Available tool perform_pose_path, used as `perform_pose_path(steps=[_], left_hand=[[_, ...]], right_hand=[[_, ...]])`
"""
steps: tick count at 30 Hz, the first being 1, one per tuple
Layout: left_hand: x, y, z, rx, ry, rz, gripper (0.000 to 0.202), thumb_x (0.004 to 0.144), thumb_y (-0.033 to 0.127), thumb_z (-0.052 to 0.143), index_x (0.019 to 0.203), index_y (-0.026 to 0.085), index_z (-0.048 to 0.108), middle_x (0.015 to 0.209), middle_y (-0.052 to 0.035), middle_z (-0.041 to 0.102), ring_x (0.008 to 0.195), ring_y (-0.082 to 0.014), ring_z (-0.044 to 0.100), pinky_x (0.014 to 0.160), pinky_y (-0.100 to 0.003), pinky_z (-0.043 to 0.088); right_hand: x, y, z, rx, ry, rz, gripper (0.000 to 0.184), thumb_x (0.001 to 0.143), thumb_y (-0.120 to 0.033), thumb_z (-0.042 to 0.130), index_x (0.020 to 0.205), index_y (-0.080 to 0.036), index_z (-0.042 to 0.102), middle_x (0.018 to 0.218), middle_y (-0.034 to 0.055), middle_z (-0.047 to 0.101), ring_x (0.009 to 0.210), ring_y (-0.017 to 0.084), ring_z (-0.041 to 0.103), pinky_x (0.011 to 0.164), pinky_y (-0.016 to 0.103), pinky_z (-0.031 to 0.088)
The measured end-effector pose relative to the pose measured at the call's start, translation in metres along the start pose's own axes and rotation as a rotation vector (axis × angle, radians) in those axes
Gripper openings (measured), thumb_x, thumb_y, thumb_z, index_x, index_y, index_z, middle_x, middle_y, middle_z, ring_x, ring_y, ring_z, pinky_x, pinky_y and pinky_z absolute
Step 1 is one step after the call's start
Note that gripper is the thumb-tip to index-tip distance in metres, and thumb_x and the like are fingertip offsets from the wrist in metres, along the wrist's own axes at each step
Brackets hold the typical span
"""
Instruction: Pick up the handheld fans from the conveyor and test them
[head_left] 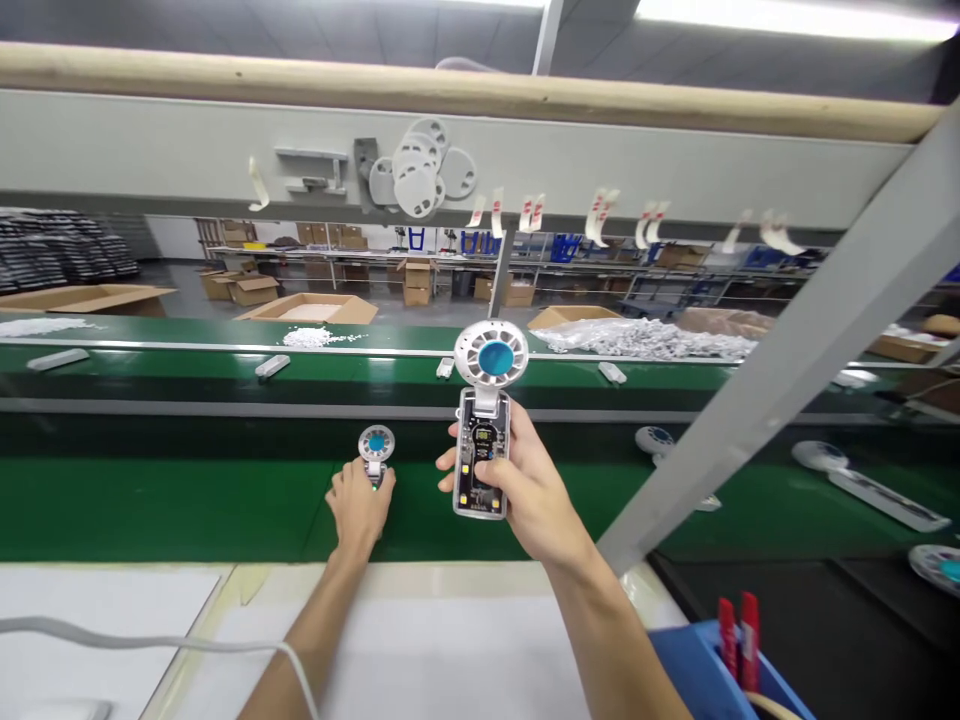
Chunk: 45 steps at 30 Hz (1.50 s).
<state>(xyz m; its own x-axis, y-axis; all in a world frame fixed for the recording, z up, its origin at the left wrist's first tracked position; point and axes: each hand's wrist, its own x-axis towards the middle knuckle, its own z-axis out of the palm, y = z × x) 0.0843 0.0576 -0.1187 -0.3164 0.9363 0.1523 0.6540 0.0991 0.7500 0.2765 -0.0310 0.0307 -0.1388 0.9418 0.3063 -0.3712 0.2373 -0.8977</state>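
My right hand [544, 500] is closed round a small handheld fan [491, 352], lifted over the belt. Its white round head has a blue centre, and the open handle bares a black circuit board with yellow spots. My right thumb rests on that board. Farther left, my left hand [358, 508] grips a second handheld fan [376, 441] low at the green conveyor belt [210, 505]. Its head faces me and a small green light shows under it, while my fingers hide most of its handle. Whether this fan touches the belt, I cannot tell.
More fans [821, 456] lie on the belt to the right, behind a slanted grey post [757, 400]. A blue bin [712, 650] holds red markers [749, 640]. A grey cable [150, 638] crosses the white worktop [450, 640]. White parts [660, 338] are heaped along the back.
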Motion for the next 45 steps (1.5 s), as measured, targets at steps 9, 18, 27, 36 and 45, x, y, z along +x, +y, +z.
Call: perform_pose_path(steps=[9,18,27,36,45], left_hand=[[-0.001,0.006,-0.013,0.204,0.089,0.137,0.056,0.081,0.024,0.056,0.135,0.012,0.051,0.141,-0.0226,0.045,0.138,-0.0415,0.029,0.109,-0.065,0.023],[-0.056,0.098,-0.099,-0.619,-0.151,0.604,0.052,0.097,0.042,0.049,0.148,0.032,0.038,0.148,-0.0066,0.047,0.131,-0.0248,0.048,0.104,-0.040,0.043],[-0.067,0.105,-0.111,-0.718,-0.344,0.676,0.044,0.099,0.042,0.049,0.141,0.029,0.050,0.141,-0.0062,0.053,0.120,-0.0239,0.055,0.102,-0.036,0.045],[-0.063,0.104,-0.112,-0.784,-0.273,0.642,0.032,0.101,0.037,0.047,0.128,0.028,0.061,0.127,-0.0030,0.063,0.114,-0.0205,0.059,0.098,-0.031,0.047],[-0.062,0.108,-0.111,-0.921,-0.287,0.515,0.030,0.100,0.038,0.048,0.118,0.024,0.067,0.117,-0.0050,0.067,0.107,-0.0213,0.063,0.092,-0.034,0.051]], right_hand=[[-0.006,-0.009,0.005,-0.039,-0.003,-0.006,0.066,0.076,-0.016,0.061,0.135,-0.028,0.034,0.109,0.0029,0.063,0.085,0.017,0.070,0.065,0.031,0.060],[-0.007,-0.002,0.013,0.018,-0.012,0.087,0.065,0.073,-0.013,0.059,0.133,-0.028,0.037,0.111,0.0028,0.062,0.076,0.014,0.068,0.061,0.029,0.059],[-0.009,0.005,0.021,0.026,-0.110,0.143,0.073,0.079,-0.013,0.055,0.144,-0.032,0.028,0.113,0.0034,0.063,0.070,0.013,0.067,0.060,0.030,0.059],[-0.010,0.001,0.019,0.012,-0.188,0.164,0.087,0.076,-0.010,0.060,0.151,-0.034,0.023,0.118,0.0047,0.061,0.090,0.018,0.066,0.067,0.031,0.061],[-0.010,0.005,0.020,0.019,-0.161,0.156,0.079,0.079,-0.015,0.061,0.149,-0.032,0.026,0.119,0.0066,0.060,0.088,0.018,0.067,0.063,0.031,0.060]])
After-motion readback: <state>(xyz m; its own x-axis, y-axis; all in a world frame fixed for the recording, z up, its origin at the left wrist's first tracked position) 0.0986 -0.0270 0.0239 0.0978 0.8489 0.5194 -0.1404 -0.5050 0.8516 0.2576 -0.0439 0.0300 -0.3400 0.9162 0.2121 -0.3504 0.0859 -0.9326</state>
